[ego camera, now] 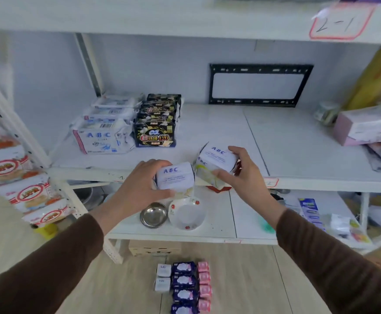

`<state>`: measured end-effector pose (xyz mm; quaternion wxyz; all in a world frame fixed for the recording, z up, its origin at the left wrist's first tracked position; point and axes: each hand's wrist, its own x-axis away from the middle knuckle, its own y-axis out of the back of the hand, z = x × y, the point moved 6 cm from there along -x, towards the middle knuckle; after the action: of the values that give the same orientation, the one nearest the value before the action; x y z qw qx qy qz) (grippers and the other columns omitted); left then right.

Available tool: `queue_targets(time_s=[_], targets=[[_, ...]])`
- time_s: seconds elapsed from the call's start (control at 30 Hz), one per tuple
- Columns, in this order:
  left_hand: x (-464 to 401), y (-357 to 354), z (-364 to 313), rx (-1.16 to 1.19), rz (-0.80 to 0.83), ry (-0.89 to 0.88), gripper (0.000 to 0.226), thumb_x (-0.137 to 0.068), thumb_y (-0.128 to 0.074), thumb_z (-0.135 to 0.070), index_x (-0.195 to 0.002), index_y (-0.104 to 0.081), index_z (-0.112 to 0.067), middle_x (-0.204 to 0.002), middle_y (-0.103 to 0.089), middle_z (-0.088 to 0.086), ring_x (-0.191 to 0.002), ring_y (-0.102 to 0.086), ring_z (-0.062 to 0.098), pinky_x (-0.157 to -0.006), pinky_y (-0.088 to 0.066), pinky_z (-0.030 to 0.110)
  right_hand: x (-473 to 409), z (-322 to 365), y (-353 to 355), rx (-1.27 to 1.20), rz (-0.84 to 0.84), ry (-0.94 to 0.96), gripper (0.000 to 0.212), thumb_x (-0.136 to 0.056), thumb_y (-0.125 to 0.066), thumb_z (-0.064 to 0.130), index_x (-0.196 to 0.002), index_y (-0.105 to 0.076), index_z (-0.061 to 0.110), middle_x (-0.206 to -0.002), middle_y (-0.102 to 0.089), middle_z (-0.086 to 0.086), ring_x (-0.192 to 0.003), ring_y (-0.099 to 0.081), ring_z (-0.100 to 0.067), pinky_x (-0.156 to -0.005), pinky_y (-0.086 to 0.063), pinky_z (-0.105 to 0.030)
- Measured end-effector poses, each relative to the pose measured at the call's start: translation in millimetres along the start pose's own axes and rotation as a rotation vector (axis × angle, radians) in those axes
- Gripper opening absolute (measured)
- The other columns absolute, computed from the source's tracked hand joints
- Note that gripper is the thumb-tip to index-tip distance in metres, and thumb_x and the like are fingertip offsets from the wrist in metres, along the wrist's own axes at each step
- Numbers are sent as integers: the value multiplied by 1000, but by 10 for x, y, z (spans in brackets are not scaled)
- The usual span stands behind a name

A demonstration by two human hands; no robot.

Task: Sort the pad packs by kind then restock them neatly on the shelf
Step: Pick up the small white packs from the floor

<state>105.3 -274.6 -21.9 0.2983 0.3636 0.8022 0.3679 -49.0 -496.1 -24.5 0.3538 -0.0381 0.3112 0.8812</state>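
The left hand (pixel 139 184) is gripping a white ABC pad pack (pixel 175 176) at the shelf (pixel 298 155) front edge; the right hand (pixel 241 173) is clutching a second ABC pack (pixel 214 158), tilted, at its two o'clock, touching the shelf.

2 hand-held abc packs (pixel 176 175) before shelf (pixel 298 141)

Bright, even light; soft blur throughout, wide-angle bending at the edges.
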Motion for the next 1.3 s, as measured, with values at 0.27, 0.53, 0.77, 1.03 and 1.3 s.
queue_targets(time_s=[0.27, 0.53, 0.77, 1.03, 1.3], targets=[[-609, -21, -32, -49, 36, 19, 73, -74, -84, -45, -137, -50, -30, -124, -49, -14, -110, -51, 8, -92, -44, 28, -860, -177, -52, -1, 84, -39, 57, -74, -84, 37, -120, -51, 27, -100, -60, 10, -77, -56, -12, -70, -47, -29], [-1187, -8, 40, -136, 108, -99, 63, -77, -82, -36, -132, -53, -28, -118, -51, -9, -101, -50, 8, -73, -36, 15, -1462, -327, -208, 75, 117, -63, 57, -78, -80, 25, -127, -50, 21, -109, -59, 3, -78, -55, -14, -69, -45, -29], [-1956, -34, -145, -267, 136, -177, 60, -78, -77, -37, -132, -55, -24, -118, -57, -3, -106, -55, 18, -90, -44, 35, -2146, -615, -106, 71, 137, -124, 57, -78, -79, 19, -128, -51, 18, -111, -57, 3, -86, -55, -19, -73, -43, -28], [-2869, -344, -5, -576, 219, -73, 65, -80, -67, -60, -138, -50, -37, -127, -61, -10, -109, -48, 17, -85, -35, 35, -3099, -924, -296, 46, 327, -120, 53, -77, -80, 14, -125, -57, 16, -122, -60, -7, -104, -58, -23, -80, -45, -28], [-3210, -329, 215, -572, 243, 83, 58, -81, -73, -52, -134, -55, -35, -114, -61, 5, -108, -49, 26, -78, -35, 34, -3550, -940, -614, 109, 460, -94, 53, -79, -79, 13, -122, -47, 16, -113, -54, -12, -83, -51, -21, -67, -43, -30]])
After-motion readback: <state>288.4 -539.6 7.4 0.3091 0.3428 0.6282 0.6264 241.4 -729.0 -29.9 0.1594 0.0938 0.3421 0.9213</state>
